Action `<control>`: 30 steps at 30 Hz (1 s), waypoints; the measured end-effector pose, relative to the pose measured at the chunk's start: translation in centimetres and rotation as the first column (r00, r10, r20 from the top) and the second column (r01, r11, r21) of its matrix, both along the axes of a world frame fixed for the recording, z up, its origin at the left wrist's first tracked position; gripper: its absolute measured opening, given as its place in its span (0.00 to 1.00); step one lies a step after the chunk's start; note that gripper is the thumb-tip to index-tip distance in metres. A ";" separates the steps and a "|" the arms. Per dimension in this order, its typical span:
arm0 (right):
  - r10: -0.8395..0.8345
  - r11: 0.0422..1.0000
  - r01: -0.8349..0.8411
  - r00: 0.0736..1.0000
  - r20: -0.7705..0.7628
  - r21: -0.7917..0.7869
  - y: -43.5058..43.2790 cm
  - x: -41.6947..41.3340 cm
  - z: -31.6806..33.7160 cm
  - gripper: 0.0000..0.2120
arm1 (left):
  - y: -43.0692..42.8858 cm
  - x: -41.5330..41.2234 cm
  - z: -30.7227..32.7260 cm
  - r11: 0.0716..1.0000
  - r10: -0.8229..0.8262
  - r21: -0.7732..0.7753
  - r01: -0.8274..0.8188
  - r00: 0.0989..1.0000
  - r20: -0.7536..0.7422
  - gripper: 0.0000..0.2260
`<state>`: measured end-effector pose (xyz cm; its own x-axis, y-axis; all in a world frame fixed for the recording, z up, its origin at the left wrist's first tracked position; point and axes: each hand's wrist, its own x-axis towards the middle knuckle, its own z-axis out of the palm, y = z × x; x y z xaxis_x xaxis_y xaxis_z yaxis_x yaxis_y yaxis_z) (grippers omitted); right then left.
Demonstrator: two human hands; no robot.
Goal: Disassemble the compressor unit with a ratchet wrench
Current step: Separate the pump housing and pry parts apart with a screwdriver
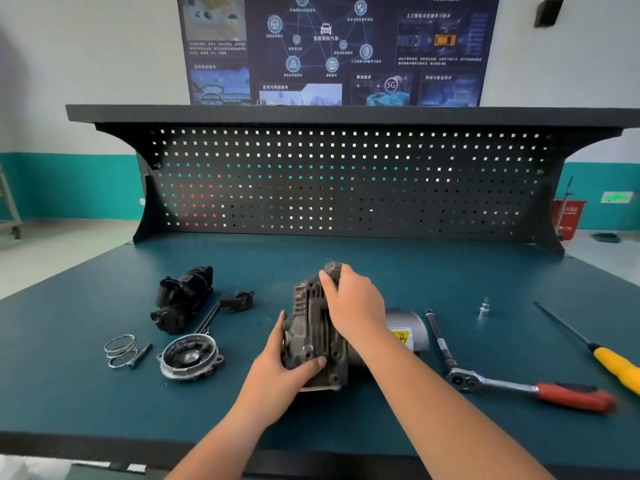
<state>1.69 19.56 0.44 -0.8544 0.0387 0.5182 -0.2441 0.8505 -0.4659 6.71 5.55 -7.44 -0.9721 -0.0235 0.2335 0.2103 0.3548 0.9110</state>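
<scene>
The grey cast compressor unit (311, 327) lies in the middle of the blue bench, its silver motor can (407, 329) with a yellow label pointing right. My left hand (280, 362) grips the near left end of the housing, thumb across its front. My right hand (353, 303) clasps the top far end of the housing. The ratchet wrench (519, 386), red-handled with a long extension bar (440, 337), rests on the bench to the right, apart from both hands.
Left of the unit lie a black cylinder part (181, 297), a round end cover (190, 356), a coil spring (119, 349), a bolt (140, 355), long bolts (207, 318) and a small black fitting (239, 301). A socket (483, 308) and yellow-handled screwdriver (599, 351) lie right. A pegboard (346, 181) backs the bench.
</scene>
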 end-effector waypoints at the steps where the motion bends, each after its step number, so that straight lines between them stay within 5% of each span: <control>1: -0.015 1.000 0.014 1.000 0.025 0.017 -0.3 -0.1 0.2 0.18 | -0.1 0.2 0.1 0.999 0.023 -0.025 -0.023 1.000 0.007 0.45; 5: -0.009 0.998 0.002 0.990 0.138 0.056 -0.9 -1.4 1.1 0.19 | 0.1 0.5 0.5 0.966 0.137 -0.211 -0.149 0.988 -0.072 0.40; 9: -0.014 0.994 -0.017 0.962 0.271 0.112 -1.8 -3.8 1.4 0.19 | 0.3 -0.6 1.4 0.993 -0.028 -0.117 0.002 0.975 -0.219 0.26; 14: -0.020 0.985 -0.058 0.894 0.447 0.160 -3.2 -6.4 0.7 0.17 | 0.8 -1.2 1.0 0.997 0.028 0.071 -0.014 0.979 -0.203 0.13; 17: -0.028 0.980 -0.070 0.880 0.474 0.188 -3.6 -7.2 0.3 0.16 | 0.6 -1.0 0.3 0.999 0.034 0.008 -0.033 0.974 -0.225 0.20; 24: 0.124 0.983 -0.168 0.909 0.397 0.076 -3.0 -5.7 0.3 0.20 | -0.1 -1.7 -0.4 0.996 0.062 -0.040 -0.074 0.966 -0.251 0.26; 30: 0.316 0.946 -0.317 0.949 -0.025 -0.071 7.9 0.6 -0.8 0.15 | -0.4 -2.8 -0.9 0.990 0.087 -0.077 -0.115 0.950 -0.300 0.27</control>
<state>2.25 27.42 -0.33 -0.8220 -0.1940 0.5355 -0.5014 0.6925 -0.5188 3.90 5.20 -8.36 -0.8529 -0.0828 0.5155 0.4236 0.4674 0.7760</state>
